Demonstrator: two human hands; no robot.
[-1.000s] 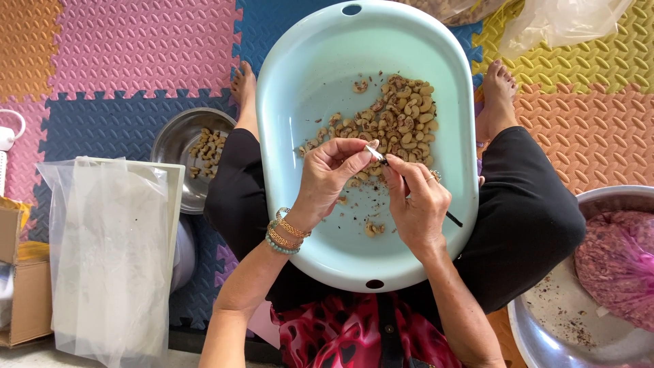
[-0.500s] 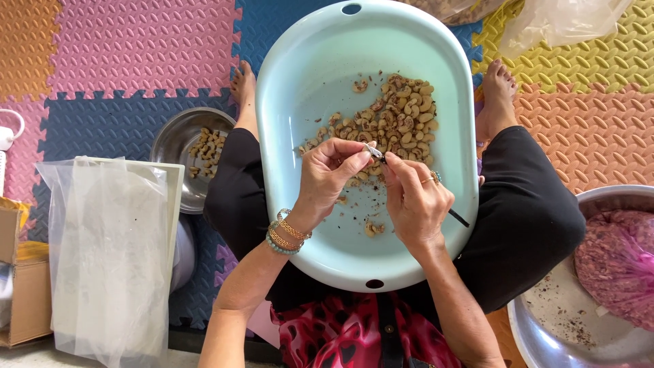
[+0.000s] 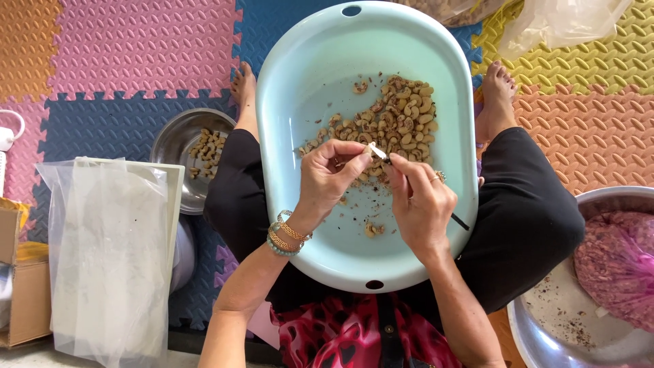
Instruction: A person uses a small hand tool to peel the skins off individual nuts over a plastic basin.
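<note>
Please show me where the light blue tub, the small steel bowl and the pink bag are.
light blue tub [image 3: 310,75]: head view, bare upper left wall.
small steel bowl [image 3: 170,146]: head view, bare left inner wall.
pink bag [image 3: 616,262]: head view, middle of the bag.

The pale blue oval basin [image 3: 300,88] looks like smooth, slightly glossy plastic, while the foam floor mat tiles [image 3: 129,48] are matt with a rough knurled texture. The steel bowl [image 3: 170,146] at the basin's left edge is shiny metal, the bag-lined bin [image 3: 109,252] carries thin, crinkled translucent plastic, and the cardboard box [image 3: 24,293] is dull brown paperboard.
</note>
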